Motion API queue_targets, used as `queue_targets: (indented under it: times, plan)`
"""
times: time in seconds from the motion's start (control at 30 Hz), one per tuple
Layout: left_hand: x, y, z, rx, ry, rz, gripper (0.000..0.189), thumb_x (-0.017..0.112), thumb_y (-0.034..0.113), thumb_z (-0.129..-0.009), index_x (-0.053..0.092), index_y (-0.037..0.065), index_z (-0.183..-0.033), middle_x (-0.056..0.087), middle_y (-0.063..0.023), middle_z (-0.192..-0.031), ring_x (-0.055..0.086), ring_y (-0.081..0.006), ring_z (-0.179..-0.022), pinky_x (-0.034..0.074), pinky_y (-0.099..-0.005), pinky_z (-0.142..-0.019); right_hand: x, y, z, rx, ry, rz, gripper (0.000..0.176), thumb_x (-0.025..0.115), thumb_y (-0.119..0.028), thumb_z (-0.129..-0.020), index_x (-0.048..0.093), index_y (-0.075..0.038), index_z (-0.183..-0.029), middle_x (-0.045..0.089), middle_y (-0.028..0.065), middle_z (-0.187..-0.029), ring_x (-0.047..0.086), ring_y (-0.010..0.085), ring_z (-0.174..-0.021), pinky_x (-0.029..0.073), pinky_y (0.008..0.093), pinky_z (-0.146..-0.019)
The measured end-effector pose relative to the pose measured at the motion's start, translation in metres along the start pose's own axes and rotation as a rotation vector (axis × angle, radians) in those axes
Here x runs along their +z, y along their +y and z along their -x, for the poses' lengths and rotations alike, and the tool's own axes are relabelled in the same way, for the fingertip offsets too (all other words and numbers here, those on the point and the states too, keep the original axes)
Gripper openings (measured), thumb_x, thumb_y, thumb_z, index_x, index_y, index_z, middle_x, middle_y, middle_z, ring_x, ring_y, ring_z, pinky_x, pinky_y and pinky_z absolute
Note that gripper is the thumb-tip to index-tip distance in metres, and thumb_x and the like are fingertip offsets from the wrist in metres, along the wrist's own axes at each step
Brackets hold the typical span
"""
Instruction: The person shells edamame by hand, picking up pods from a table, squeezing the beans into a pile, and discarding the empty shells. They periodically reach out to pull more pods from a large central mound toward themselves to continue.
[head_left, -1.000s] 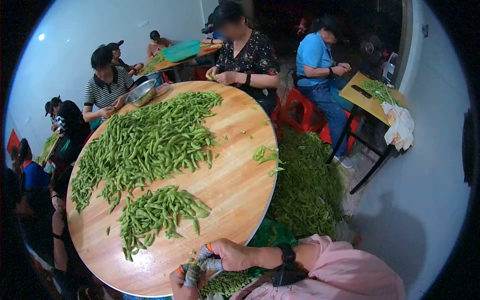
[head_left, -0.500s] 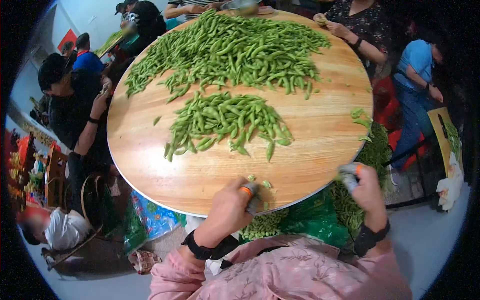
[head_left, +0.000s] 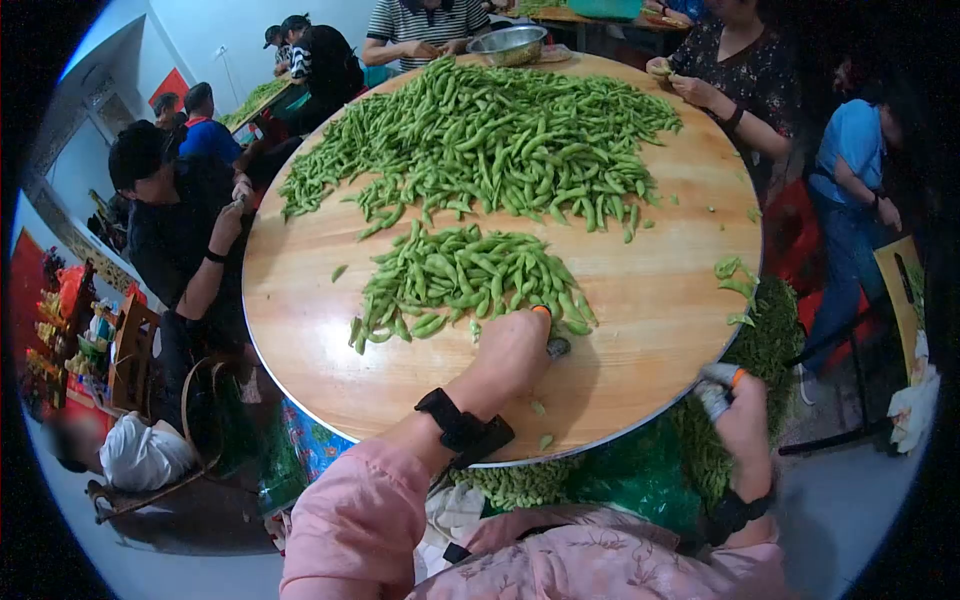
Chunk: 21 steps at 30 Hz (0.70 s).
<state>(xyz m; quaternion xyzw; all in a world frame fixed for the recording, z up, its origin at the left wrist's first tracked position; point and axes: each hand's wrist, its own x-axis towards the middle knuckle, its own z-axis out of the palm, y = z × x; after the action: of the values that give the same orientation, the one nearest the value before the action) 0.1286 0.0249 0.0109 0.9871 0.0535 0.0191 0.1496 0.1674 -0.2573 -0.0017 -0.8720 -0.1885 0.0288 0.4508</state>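
A small heap of green soybean pods (head_left: 450, 275) lies on a round wooden table (head_left: 320, 370). My left hand (head_left: 512, 352) is at its near right edge, fingers curled down and partly hidden by the hand; what they pinch does not show. Grey covers with orange bands wrap the fingertips of both hands. Past the table's right rim is my right hand (head_left: 745, 415), its fingers bent together above a mass of pods (head_left: 770, 330) below the tabletop. Nothing nameable shows between those fingers. A few loose green bits (head_left: 546, 441) lie near my left wrist.
A larger pile of pods (head_left: 490, 140) covers the far side, with a metal bowl (head_left: 507, 45) behind it. Several people sit around, one at left (head_left: 165, 220). Green plastic (head_left: 640, 480) and shelled beans (head_left: 525, 482) are below the near rim. Opened pods (head_left: 737, 280) lie at right.
My left hand has moved from the near rim forward to the small heap. My right hand has dropped slightly lower, still beyond the right rim. The view has shifted a little.
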Motion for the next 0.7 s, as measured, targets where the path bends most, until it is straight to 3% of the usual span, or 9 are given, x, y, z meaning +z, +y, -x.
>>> queue_targets:
  times: [0.17, 0.23, 0.27, 0.3, 0.37, 0.43, 0.5, 0.57, 0.7]
  plan:
    - [-0.002, -0.003, 0.006, -0.01, -0.069, -0.054, 0.017, 0.057, 0.008, -0.062, 0.054, -0.001, -0.075, 0.056, -0.0198, -0.067, 0.057, -0.0334, -0.063, 0.045, -0.0382, -0.054, 0.039, -0.036, 0.0, 0.048, -0.269, -0.25, 0.025, 0.054, 0.0, -0.071, 0.056, 0.002, -0.097, 0.06, 0.0086, -0.081, 0.056, 0.013, -0.073, 0.045, 0.0248, -0.067]
    - [-0.009, -0.007, 0.02, -0.137, 0.005, 0.422, 0.014, 0.057, 0.004, -0.07, 0.053, -0.003, -0.082, 0.056, -0.0113, -0.062, 0.055, -0.0189, -0.055, 0.044, -0.0303, -0.052, 0.058, -0.044, -0.002, 0.053, -0.425, -0.48, 0.031, 0.054, 0.0, -0.073, 0.052, 0.001, -0.104, 0.058, 0.0054, -0.081, 0.054, 0.0097, -0.073, 0.044, 0.0234, -0.067]
    - [-0.003, -0.012, 0.029, -0.16, 0.02, 0.789, 0.012, 0.055, 0.006, -0.077, 0.053, -0.002, -0.085, 0.057, -0.0041, -0.069, 0.052, -0.0096, -0.062, 0.043, -0.0239, -0.056, 0.066, -0.048, -0.003, 0.057, -0.43, -0.483, 0.031, 0.054, 0.0, -0.073, 0.052, 0.001, -0.104, 0.058, 0.0054, -0.081, 0.054, 0.0097, -0.073, 0.044, 0.0234, -0.067]
    - [-0.002, -0.008, 0.04, -0.165, 0.016, 0.79, 0.012, 0.055, 0.006, -0.077, 0.053, -0.002, -0.085, 0.057, -0.0041, -0.069, 0.052, -0.0096, -0.062, 0.043, -0.0239, -0.056, 0.074, -0.052, -0.004, 0.072, -0.523, -0.647, 0.034, 0.054, 0.0, -0.074, 0.049, 0.0, -0.108, 0.057, 0.004, -0.081, 0.053, 0.0086, -0.074, 0.044, 0.0228, -0.068]
    - [-0.006, 0.006, 0.062, -0.11, 0.167, 1.32, 0.012, 0.055, 0.003, -0.078, 0.054, -0.002, -0.089, 0.058, -0.0027, -0.079, 0.054, -0.01, -0.072, 0.045, -0.0235, -0.064, 0.085, -0.065, -0.005, 0.091, -0.616, -0.809, 0.036, 0.054, 0.0, -0.075, 0.047, 0.0, -0.111, 0.055, 0.0026, -0.081, 0.052, 0.0075, -0.074, 0.043, 0.0222, -0.068]
    - [-0.003, 0.009, 0.08, -0.071, 0.176, 1.273, 0.017, 0.055, 0.002, -0.078, 0.053, -0.002, -0.094, 0.058, -0.0053, -0.085, 0.055, -0.0109, -0.079, 0.044, -0.0238, -0.071, 0.092, -0.077, -0.004, 0.179, -0.677, -0.954, 0.037, 0.053, 0.0, -0.076, 0.045, -0.001, -0.112, 0.055, 0.0013, -0.083, 0.051, 0.0068, -0.076, 0.042, 0.0206, -0.069]
    - [0.0, 0.01, 0.092, 0.006, 0.134, 1.174, 0.022, 0.055, 0.002, -0.077, 0.053, -0.002, -0.099, 0.058, -0.0076, -0.092, 0.054, -0.0117, -0.083, 0.043, -0.0245, -0.075, 0.099, -0.072, -0.004, 0.078, -0.731, -0.885, 0.029, 0.052, 0.002, -0.076, 0.05, 0.0, -0.105, 0.055, -0.0001, -0.082, 0.051, 0.0069, -0.074, 0.043, 0.0206, -0.067]
    - [0.001, 0.006, 0.101, 0.072, 0.155, 1.11, 0.025, 0.056, 0.002, -0.076, 0.052, -0.002, -0.101, 0.058, -0.0092, -0.094, 0.054, -0.0124, -0.084, 0.043, -0.025, -0.076, 0.099, -0.074, -0.002, -0.068, -0.63, -0.686, 0.019, 0.053, 0.002, -0.074, 0.056, 0.001, -0.093, 0.057, 0.0023, -0.08, 0.052, 0.0071, -0.072, 0.044, 0.0218, -0.064]
    - [-0.015, 0.013, 0.107, -0.104, 0.13, 1.439, 0.019, 0.054, 0.011, -0.08, 0.053, -0.001, -0.094, 0.055, -0.004, -0.075, 0.05, -0.0086, -0.066, 0.042, -0.0215, -0.061, 0.083, -0.091, -0.001, -0.126, -0.513, -0.368, 0.013, 0.054, 0.002, -0.072, 0.058, 0.002, -0.084, 0.059, 0.0081, -0.076, 0.055, 0.0121, -0.069, 0.044, 0.0246, -0.062]
